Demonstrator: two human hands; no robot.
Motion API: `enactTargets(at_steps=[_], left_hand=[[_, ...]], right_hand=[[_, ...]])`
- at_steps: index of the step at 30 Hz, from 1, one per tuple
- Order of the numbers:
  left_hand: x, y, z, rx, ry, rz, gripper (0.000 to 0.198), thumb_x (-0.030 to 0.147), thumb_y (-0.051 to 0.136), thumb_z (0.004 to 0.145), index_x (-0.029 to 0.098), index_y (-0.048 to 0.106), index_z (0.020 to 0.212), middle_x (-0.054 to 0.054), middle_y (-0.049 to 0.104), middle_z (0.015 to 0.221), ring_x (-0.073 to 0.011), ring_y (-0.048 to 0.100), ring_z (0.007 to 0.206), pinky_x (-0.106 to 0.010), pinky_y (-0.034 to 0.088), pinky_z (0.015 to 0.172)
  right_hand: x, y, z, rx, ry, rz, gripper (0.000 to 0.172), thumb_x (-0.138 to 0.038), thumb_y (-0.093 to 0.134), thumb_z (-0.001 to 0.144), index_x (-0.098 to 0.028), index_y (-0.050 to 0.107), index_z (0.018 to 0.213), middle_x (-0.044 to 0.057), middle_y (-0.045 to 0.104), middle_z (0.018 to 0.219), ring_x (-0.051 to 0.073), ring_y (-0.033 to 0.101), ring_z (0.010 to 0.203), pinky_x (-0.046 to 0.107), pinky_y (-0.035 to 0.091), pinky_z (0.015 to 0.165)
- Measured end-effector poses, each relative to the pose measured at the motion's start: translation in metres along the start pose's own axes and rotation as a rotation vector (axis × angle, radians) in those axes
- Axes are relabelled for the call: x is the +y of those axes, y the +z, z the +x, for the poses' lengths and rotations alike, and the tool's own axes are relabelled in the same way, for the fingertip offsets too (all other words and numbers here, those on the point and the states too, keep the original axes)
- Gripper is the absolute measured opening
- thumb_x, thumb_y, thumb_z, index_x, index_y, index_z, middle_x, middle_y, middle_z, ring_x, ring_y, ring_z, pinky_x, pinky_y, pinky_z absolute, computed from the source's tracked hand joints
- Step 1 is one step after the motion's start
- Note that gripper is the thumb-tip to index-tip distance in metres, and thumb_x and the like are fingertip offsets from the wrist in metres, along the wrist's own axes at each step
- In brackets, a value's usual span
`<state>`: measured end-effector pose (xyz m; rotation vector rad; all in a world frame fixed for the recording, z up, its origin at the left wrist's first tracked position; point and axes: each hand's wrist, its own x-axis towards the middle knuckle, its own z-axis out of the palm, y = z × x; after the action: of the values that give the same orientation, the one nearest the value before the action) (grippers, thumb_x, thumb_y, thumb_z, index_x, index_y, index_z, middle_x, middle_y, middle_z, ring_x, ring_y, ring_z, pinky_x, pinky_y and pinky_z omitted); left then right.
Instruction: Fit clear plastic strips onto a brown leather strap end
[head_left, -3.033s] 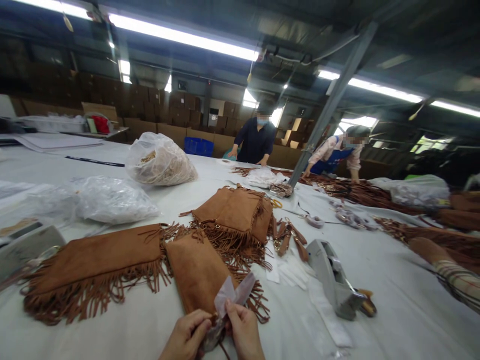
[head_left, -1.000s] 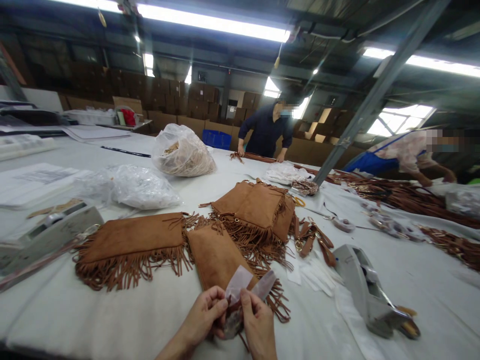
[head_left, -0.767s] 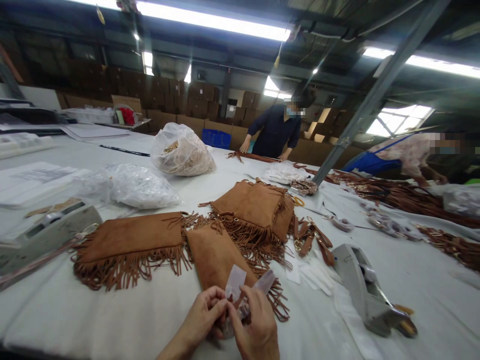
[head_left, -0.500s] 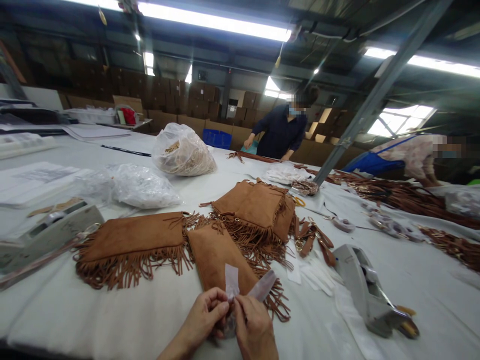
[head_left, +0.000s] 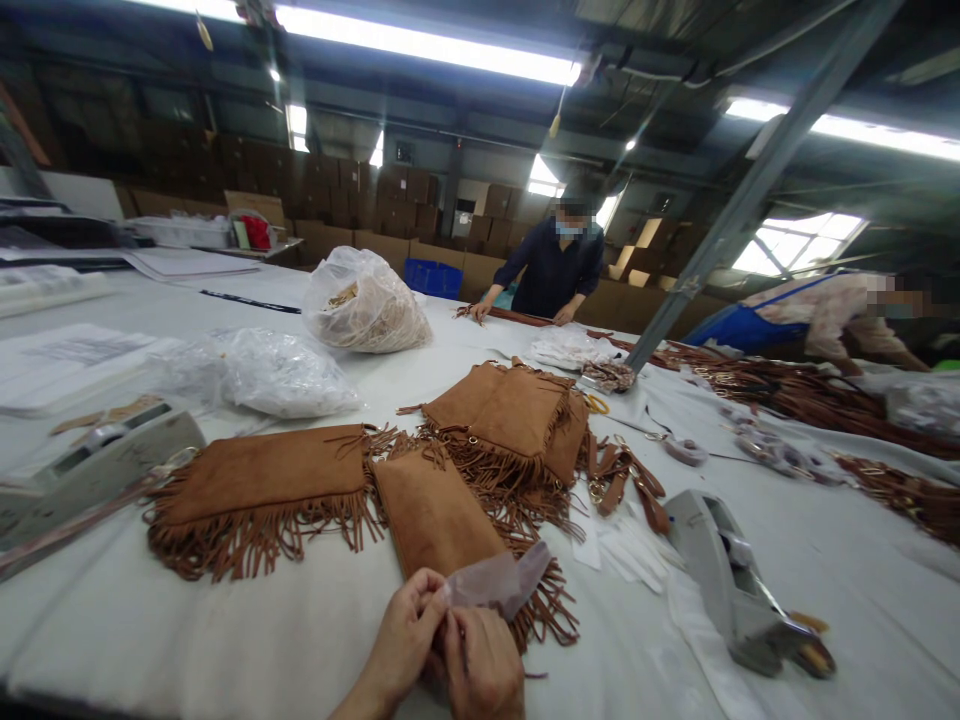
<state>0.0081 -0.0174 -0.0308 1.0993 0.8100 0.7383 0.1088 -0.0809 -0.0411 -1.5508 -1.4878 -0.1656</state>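
Observation:
At the front of the table, my left hand [head_left: 409, 630] and my right hand [head_left: 484, 660] are close together, fingers pinched. Between them they grip a translucent whitish strip [head_left: 487, 582], whose free end sticks out to the right above my right hand. What else lies between the fingers is hidden. Just beyond the hands is a brown suede pouch [head_left: 435, 515] with fringe along its right side. Another fringed pouch [head_left: 270, 475] lies to its left, and a stack of fringed pouches [head_left: 499, 400] sits behind.
Tape dispensers stand at right [head_left: 720, 580] and left [head_left: 97, 470]. Brown straps with metal clips [head_left: 626, 475] and white paper strips [head_left: 634, 545] lie near the right one. Plastic bags [head_left: 367, 300] sit farther back. Two co-workers [head_left: 555, 260] bend over the far side, beyond a slanted metal post [head_left: 750, 190].
The strip's upright end has come down, and the strip now stretches rightward from the left fingertips. My right hand has shifted left and slightly down. The co-worker in dark clothing has leaned left.

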Motion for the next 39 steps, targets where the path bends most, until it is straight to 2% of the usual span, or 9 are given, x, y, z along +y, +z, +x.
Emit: enactTargets(at_steps=[6, 8, 16, 19, 22, 24, 30, 36, 39], left_hand=[[-0.004, -0.007, -0.002, -0.111, -0.034, -0.069, 0.039, 0.056, 0.056, 0.075, 0.020, 0.044, 0.082, 0.006, 0.055, 0.057, -0.0059, 0.047, 0.039, -0.015, 0.040, 0.036], [-0.006, -0.007, -0.002, -0.126, -0.026, -0.068, 0.039, 0.055, 0.059, 0.073, 0.020, 0.044, 0.080, 0.006, 0.054, 0.056, -0.0067, 0.048, 0.042, -0.015, 0.042, 0.037], [0.004, -0.006, -0.005, -0.175, 0.011, 0.019, 0.034, 0.050, 0.056, 0.078, 0.017, 0.053, 0.085, 0.001, 0.056, 0.069, -0.0113, 0.054, 0.057, -0.018, 0.047, 0.044], [0.010, -0.012, -0.012, -0.240, 0.137, 0.162, 0.033, 0.043, 0.052, 0.082, 0.019, 0.056, 0.104, -0.009, 0.060, 0.104, -0.0218, 0.058, 0.092, -0.027, 0.054, 0.066], [0.010, -0.024, -0.020, -0.090, 0.329, 0.490, 0.038, 0.034, 0.055, 0.080, 0.023, 0.054, 0.116, -0.012, 0.046, 0.129, -0.0276, 0.044, 0.118, -0.039, 0.043, 0.094], [0.007, -0.031, -0.024, -0.016, 0.359, 0.685, 0.034, 0.031, 0.055, 0.080, 0.023, 0.057, 0.113, -0.012, 0.051, 0.120, -0.0265, 0.047, 0.112, -0.041, 0.040, 0.096], [0.006, -0.034, -0.024, -0.126, 0.271, 0.796, 0.021, 0.027, 0.043, 0.086, 0.024, 0.058, 0.100, -0.004, 0.062, 0.089, -0.0187, 0.058, 0.085, -0.028, 0.044, 0.078], [0.015, -0.019, -0.012, -0.189, 0.107, 0.545, 0.019, 0.031, 0.033, 0.088, 0.022, 0.051, 0.086, 0.004, 0.057, 0.059, -0.0115, 0.053, 0.042, -0.020, 0.039, 0.043], [0.019, -0.015, -0.005, -0.206, 0.058, 0.366, 0.013, 0.031, 0.040, 0.084, 0.021, 0.049, 0.083, 0.004, 0.057, 0.055, -0.0125, 0.055, 0.042, -0.020, 0.040, 0.041]], right_hand=[[0.011, -0.010, 0.012, -0.230, 0.842, 0.563, 0.044, -0.059, 0.055, 0.075, -0.016, 0.060, 0.064, 0.000, 0.055, 0.050, 0.011, 0.047, 0.044, 0.022, 0.035, 0.043], [0.013, -0.011, 0.016, -0.253, 0.951, 0.767, 0.048, -0.062, 0.061, 0.067, -0.014, 0.062, 0.073, -0.002, 0.055, 0.050, 0.010, 0.045, 0.041, 0.020, 0.033, 0.040], [-0.002, -0.012, 0.029, -0.238, 0.868, 0.762, 0.039, -0.047, 0.069, 0.067, -0.011, 0.070, 0.082, 0.008, 0.070, 0.071, 0.018, 0.060, 0.065, 0.026, 0.047, 0.059], [0.000, -0.012, 0.031, -0.231, 0.825, 0.698, 0.037, -0.046, 0.066, 0.070, -0.012, 0.070, 0.083, 0.009, 0.071, 0.079, 0.020, 0.063, 0.071, 0.029, 0.049, 0.066], [0.004, -0.008, 0.030, -0.205, 0.824, 0.700, 0.037, -0.047, 0.064, 0.073, -0.012, 0.070, 0.084, 0.009, 0.072, 0.081, 0.021, 0.064, 0.074, 0.030, 0.051, 0.069], [0.005, -0.006, 0.028, -0.183, 0.834, 0.705, 0.038, -0.048, 0.063, 0.073, -0.012, 0.069, 0.082, 0.009, 0.071, 0.078, 0.021, 0.064, 0.071, 0.029, 0.051, 0.066], [0.008, -0.003, 0.028, -0.113, 0.847, 0.683, 0.038, -0.049, 0.065, 0.070, -0.012, 0.069, 0.076, 0.006, 0.068, 0.066, 0.016, 0.058, 0.058, 0.023, 0.046, 0.051], [0.005, -0.016, 0.049, -0.240, 0.795, 0.641, 0.039, -0.050, 0.064, 0.071, -0.011, 0.066, 0.072, 0.003, 0.063, 0.059, 0.015, 0.054, 0.054, 0.024, 0.044, 0.050], [-0.001, -0.027, 0.061, -0.293, 0.726, 0.564, 0.037, -0.049, 0.061, 0.073, -0.012, 0.063, 0.067, 0.002, 0.061, 0.058, 0.015, 0.053, 0.055, 0.024, 0.042, 0.051]])
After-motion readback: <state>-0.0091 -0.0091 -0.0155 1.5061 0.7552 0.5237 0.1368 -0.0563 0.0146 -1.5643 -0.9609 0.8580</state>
